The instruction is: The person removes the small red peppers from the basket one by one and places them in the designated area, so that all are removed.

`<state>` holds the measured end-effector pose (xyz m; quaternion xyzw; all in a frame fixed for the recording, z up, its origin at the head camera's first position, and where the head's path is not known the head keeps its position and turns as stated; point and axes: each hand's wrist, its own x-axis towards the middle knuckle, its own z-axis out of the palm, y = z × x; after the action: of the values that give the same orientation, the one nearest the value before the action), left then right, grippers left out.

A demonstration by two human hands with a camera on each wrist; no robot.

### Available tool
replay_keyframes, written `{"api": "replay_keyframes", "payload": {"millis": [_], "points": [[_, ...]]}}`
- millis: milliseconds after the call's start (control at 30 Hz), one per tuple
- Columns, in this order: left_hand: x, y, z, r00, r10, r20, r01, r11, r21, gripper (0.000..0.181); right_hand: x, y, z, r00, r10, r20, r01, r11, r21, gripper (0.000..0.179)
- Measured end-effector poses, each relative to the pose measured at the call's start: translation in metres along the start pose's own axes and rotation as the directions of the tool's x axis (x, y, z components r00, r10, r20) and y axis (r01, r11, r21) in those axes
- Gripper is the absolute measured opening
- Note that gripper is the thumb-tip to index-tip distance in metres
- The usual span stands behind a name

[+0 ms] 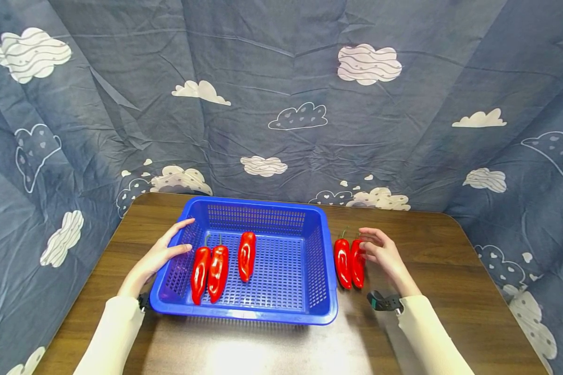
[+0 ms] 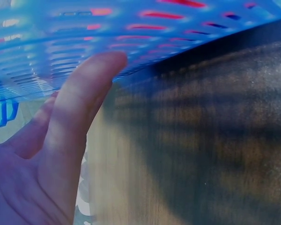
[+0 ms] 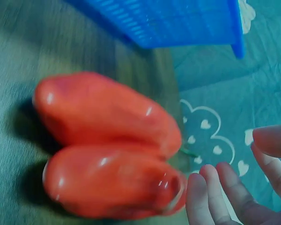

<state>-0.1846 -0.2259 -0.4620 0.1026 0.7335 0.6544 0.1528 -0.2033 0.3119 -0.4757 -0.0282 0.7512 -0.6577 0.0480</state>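
A blue plastic basket [image 1: 244, 315] stands on the table with three red peppers inside. Two of these peppers [image 1: 218, 273] lie side by side at its left; another pepper [image 1: 246, 256] lies nearer the middle. My left hand [image 1: 158, 254] rests at the basket's left side, fingers extended over the rim in the head view; its thumb [image 2: 82, 101] overlaps the slotted wall in the left wrist view. Right of the basket, two more red peppers [image 3: 107, 115] lie together on the table. My right hand [image 1: 383, 254] is over the right-hand pepper [image 1: 357, 268], fingertips close to its stem end, holding nothing.
The brown wooden table [image 1: 431, 260] ends at the back against a dark blue cloth [image 1: 295, 67] printed with clouds. Black bands with devices circle both wrists, the right device [image 1: 383, 302] hanging close to the peppers.
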Motion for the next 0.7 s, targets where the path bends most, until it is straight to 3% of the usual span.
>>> {"api": "replay_keyframes", "payload": {"millis": [33,67,267,300,700], "points": [[0.0,0.0,0.0,1.0,0.0,0.0,0.0,1.0,0.0,0.061,-0.001,-0.005,0.003,1.0,-0.003,0.004,0.003,1.0,-0.004,0.043],[0.0,0.0,0.0,1.0,-0.002,-0.002,0.002,1.0,0.003,0.061,0.005,0.007,-0.001,0.999,-0.023,0.028,0.022,0.999,0.028,0.041],[0.0,0.002,0.001,1.0,-0.004,-0.003,0.004,1.0,0.007,0.061,-0.005,-0.03,0.027,1.0,0.005,0.0,-0.005,0.999,-0.047,0.04],[0.0,0.002,0.001,1.0,-0.005,0.0,0.005,1.0,0.001,0.061,-0.012,-0.05,0.036,1.0,0.023,-0.021,-0.025,0.996,-0.084,0.041],[-0.001,0.003,0.001,1.0,-0.014,0.01,0.014,0.999,-0.034,0.063,-0.01,-0.07,0.056,0.999,0.015,0.034,-0.013,0.999,-0.052,0.038]]}}
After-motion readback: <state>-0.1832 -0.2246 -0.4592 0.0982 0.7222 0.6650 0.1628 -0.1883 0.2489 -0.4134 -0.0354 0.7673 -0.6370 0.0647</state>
